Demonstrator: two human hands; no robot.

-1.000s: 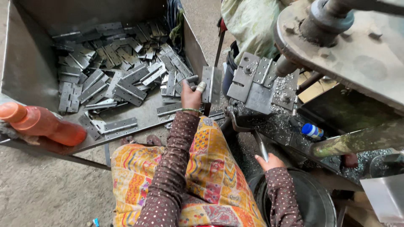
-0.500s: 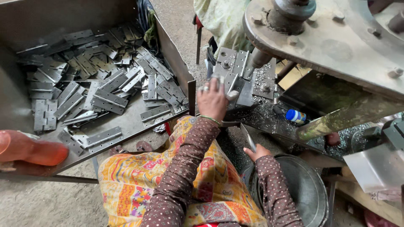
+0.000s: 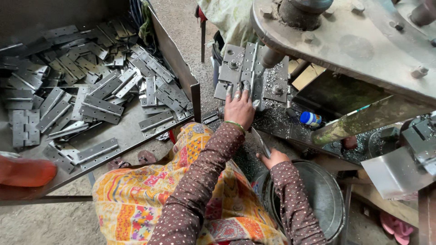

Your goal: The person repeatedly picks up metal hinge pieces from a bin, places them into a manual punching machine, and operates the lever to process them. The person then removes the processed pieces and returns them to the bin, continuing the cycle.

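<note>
- Loads of flat grey metal hinges are piled loose in the big steel tray off to your left, taking up the whole upper left of the view. Most lie open and overlapping.
- Up top on your right is the press machine, with its heavy round metal plate hanging over the work area.
- Under that plate sits the jig fixture, a block of bolted grey plates with metal shavings scattered on it and around it.
- Down by your right knee there's a round metal bucket, dark inside.
- Your lap is covered by yellow patterned cloth, and both your sleeves are brown with dots.
- Your left hand is reached out onto the fixture, fingers stretched flat and slightly apart, fingertips pressing on a hinge piece sitting at the fixture's near edge. Green bangle on that wrist.
- Your right hand is low, just above the bucket rim, fingers curled shut around a thin metal tool that pokes up toward the fixture.
- Small blue-capped white bottle lies just right of the fixture, among the shavings.
</note>
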